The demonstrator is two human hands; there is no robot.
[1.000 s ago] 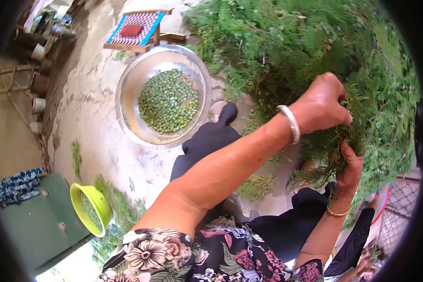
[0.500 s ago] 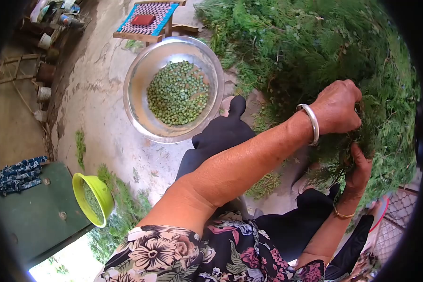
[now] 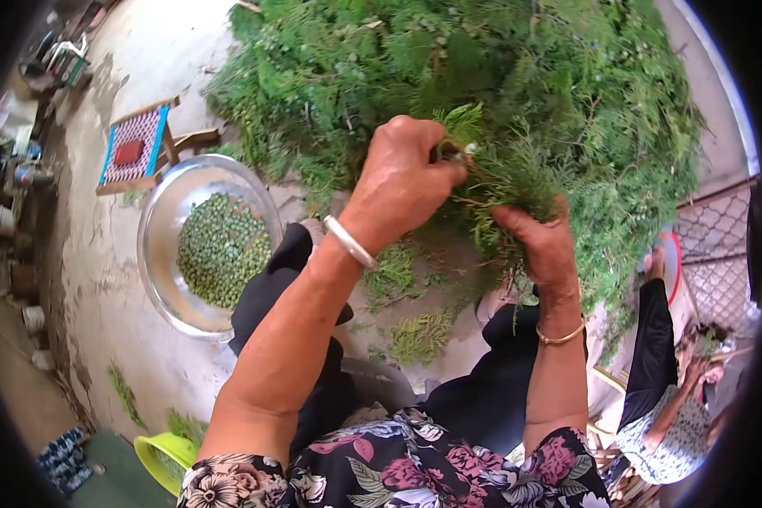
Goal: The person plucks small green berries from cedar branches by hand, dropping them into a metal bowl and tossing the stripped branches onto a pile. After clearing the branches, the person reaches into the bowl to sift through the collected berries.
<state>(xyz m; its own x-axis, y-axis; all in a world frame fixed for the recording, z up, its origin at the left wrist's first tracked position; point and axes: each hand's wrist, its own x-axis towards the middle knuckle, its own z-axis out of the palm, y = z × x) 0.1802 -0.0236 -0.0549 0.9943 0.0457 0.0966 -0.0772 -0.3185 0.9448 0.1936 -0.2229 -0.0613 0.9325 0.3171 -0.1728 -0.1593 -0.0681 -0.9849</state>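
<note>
My right hand (image 3: 546, 245) grips a leafy conifer branch (image 3: 516, 165), its thumb pressed against the green sprays. My left hand (image 3: 406, 173), wearing a silver bangle, is closed in a pinch beside the same branch. A small pale-green cone (image 3: 459, 152) shows at its fingertips, partly hidden by them. Both hands are over the near side of a large heap of cut conifer branches (image 3: 313, 93). To the left, a wide steel basin (image 3: 157, 254) stands on the floor, holding many small green cones (image 3: 220, 254).
A woven stool (image 3: 148, 127) with a red object on it stands behind the basin. At lower left is a yellow-green tub (image 3: 152, 453). Loose sprigs (image 3: 419, 337) lie between my feet. Another person (image 3: 673, 423) sits at right beside a wire fence (image 3: 715, 224).
The view has turned, so the heap now lies straight ahead and the basin farther left. My left hand has moved a little away from my right hand, which still holds the branch.
</note>
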